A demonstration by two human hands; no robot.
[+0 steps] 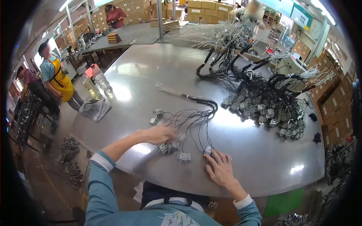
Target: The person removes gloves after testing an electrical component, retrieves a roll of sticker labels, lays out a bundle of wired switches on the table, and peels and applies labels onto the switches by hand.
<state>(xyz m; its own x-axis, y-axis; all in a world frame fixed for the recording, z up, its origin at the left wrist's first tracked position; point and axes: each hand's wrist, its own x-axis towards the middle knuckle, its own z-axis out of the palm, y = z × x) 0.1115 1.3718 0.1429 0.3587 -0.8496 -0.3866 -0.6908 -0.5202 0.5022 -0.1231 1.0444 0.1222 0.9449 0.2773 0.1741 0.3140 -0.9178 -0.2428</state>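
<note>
A bundle of thin black wires (pixel 205 101) lies on the metal table, its strands fanning out to small grey-white metal pieces. My left hand (pixel 161 133) is over a cluster of these pieces (pixel 166 147); motion blur smears its fingers, so its grip does not show. My right hand (pixel 221 167) rests on the table with fingers stretched out, its fingertips touching one small metal piece (pixel 208 150) at the end of a wire. Between the hands lies another loose piece (pixel 184 156). Two more pieces (pixel 155 117) sit beyond my left hand.
A large heap of similar wired pieces (pixel 256 107) covers the table's right side. Clear bottles (pixel 101 81) and a grey cloth (pixel 95 109) are at the left edge. Several people stand farther off, one in a yellow apron (pixel 65 83). Stacked cartons (pixel 339 124) flank the right.
</note>
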